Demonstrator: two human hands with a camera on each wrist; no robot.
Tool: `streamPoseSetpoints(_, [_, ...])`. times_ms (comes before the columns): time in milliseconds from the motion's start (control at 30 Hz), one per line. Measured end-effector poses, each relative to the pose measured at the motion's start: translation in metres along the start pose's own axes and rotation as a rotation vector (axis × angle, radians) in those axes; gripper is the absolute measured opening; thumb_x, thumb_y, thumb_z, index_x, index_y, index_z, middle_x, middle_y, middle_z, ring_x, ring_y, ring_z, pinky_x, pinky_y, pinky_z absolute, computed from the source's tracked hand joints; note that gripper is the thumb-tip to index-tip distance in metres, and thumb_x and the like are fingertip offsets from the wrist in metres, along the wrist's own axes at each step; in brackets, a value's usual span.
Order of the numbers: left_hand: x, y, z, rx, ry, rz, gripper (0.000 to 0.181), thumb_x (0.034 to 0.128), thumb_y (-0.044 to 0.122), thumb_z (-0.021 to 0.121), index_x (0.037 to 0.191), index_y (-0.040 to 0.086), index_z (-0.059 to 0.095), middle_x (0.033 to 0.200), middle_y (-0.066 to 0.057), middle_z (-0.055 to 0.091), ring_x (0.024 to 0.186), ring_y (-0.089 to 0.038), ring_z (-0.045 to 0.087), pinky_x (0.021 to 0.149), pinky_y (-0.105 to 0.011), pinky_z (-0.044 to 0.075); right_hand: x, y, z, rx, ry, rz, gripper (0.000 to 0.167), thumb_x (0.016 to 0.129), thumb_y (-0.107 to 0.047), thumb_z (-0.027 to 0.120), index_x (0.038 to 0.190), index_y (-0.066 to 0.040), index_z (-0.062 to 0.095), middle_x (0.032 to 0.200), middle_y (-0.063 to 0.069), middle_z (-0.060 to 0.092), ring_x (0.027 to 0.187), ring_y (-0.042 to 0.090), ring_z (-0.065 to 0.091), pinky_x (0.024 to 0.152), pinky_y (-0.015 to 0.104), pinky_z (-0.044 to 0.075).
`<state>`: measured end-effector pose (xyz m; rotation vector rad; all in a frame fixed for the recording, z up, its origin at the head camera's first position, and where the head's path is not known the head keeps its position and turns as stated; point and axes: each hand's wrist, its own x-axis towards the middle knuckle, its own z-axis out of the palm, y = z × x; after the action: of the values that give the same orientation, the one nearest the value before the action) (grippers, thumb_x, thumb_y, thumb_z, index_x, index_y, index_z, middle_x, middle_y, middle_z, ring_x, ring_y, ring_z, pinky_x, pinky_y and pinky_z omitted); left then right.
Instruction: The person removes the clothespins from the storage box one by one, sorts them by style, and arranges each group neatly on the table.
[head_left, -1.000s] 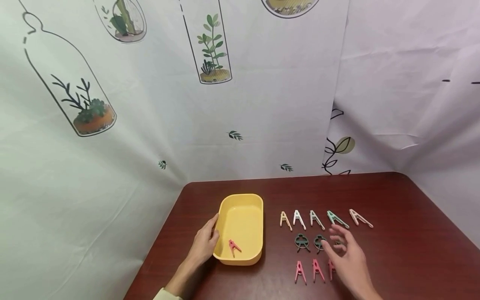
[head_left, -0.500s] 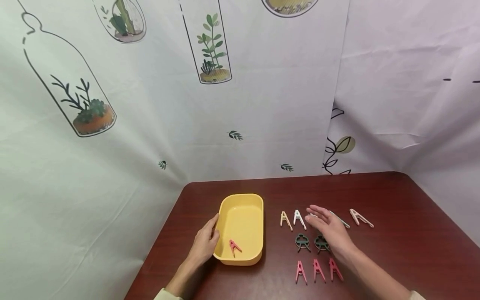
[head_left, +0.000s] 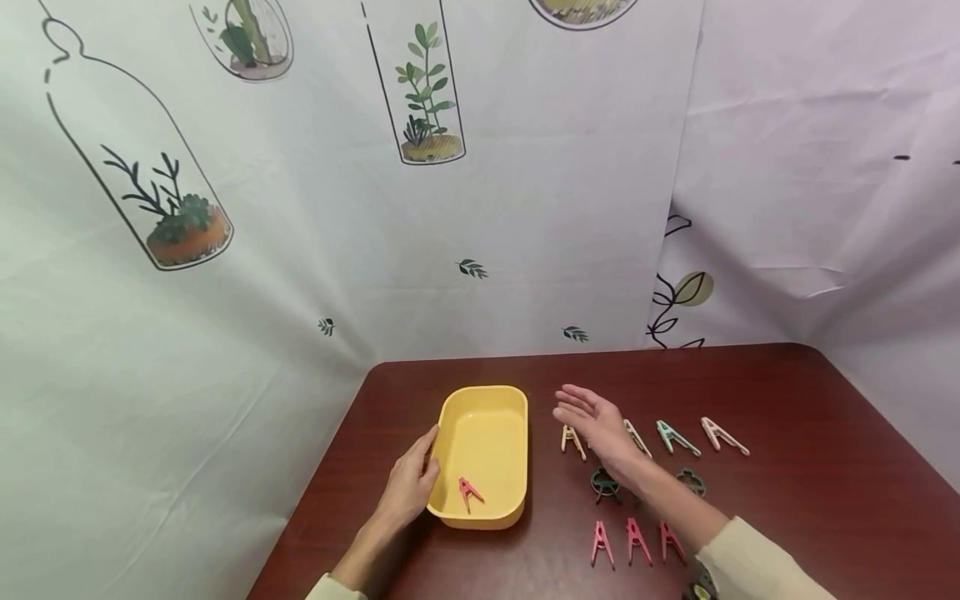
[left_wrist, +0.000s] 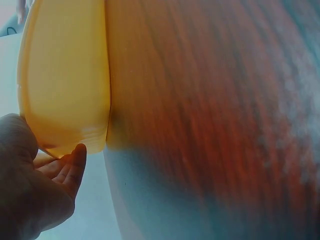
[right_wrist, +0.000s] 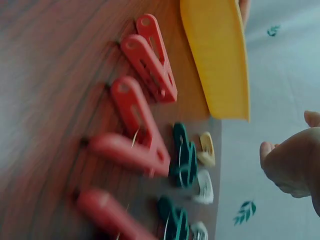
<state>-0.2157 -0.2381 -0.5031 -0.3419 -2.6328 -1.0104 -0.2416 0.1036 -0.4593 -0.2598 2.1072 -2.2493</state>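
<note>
My left hand [head_left: 408,483] grips the left side of a yellow plastic basin [head_left: 517,467]; the left wrist view shows its fingers [left_wrist: 75,170] against the outer wall. One pink clothespin [head_left: 468,493] lies inside near the front end. My right hand [head_left: 596,425] is in the air above the back row of clothespins, fingers extended, holding nothing. Close by are a cream-yellow clothespin [head_left: 572,442], partly covered by the hand, and a dark green clip with a rounded frame [head_left: 604,483]. In the right wrist view, pink clothespins [right_wrist: 145,125] lie nearest the camera.
A mint clothespin [head_left: 677,437] and a pale pink one [head_left: 723,436] lie farther right. Another green clip [head_left: 691,481] shows beyond the right forearm. Three pink clothespins [head_left: 636,542] form the front row. A patterned cloth [head_left: 525,250] hangs behind the dark red table [head_left: 435,575].
My right hand has moved left and slightly away from me, from above the green clips to the cream-yellow clothespin. The left hand and the basin stay put.
</note>
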Motion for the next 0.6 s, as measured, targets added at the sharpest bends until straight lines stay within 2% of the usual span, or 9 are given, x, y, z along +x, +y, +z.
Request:
streamPoseSetpoints(133, [0.0,0.0,0.0,0.003,-0.002,0.006,0.055,0.1001,-0.004,0.059,0.155,-0.002,0.051,0.149,-0.018,0.061,0.112,-0.027,0.069,0.09,-0.042,0.057,0.012,0.005,0.026,0.001,-0.021,-0.036,0.057,0.101,-0.004,0.07,0.153,0.007,0.048,0.152,0.029,0.053,0.142,0.043,0.051,0.106,0.034,0.05])
streamPoseSetpoints(300, [0.001,-0.001,0.0,0.003,-0.003,0.005,0.055,0.1005,-0.004,0.058,0.155,-0.002,0.051,0.15,-0.018,0.06,0.113,-0.027,0.068,0.09,-0.041,0.057,0.021,0.009,0.056,-0.067,-0.081,-0.079,0.053,0.099,-0.003,0.073,0.147,0.009,0.055,0.147,0.03,0.057,0.138,0.044,0.054,0.107,0.043,0.05])
streamPoseSetpoints(500, [0.001,0.0,0.0,0.0,-0.007,0.004,0.056,0.1005,-0.004,0.059,0.155,-0.002,0.05,0.149,-0.018,0.06,0.113,-0.028,0.068,0.091,-0.042,0.056,0.033,0.01,0.08,-0.13,-0.244,-0.05,0.051,0.095,0.002,0.074,0.141,0.017,0.056,0.137,0.035,0.062,0.129,0.048,0.06,0.101,0.043,0.055])
streamPoseSetpoints(600, [0.001,0.0,0.0,0.004,-0.009,-0.001,0.055,0.101,-0.004,0.059,0.155,-0.002,0.05,0.15,-0.018,0.06,0.114,-0.027,0.067,0.092,-0.043,0.056,0.04,0.008,0.088,-0.161,-0.33,-0.011,0.049,0.093,0.003,0.075,0.136,0.019,0.057,0.131,0.037,0.064,0.121,0.045,0.066,0.096,0.04,0.057])
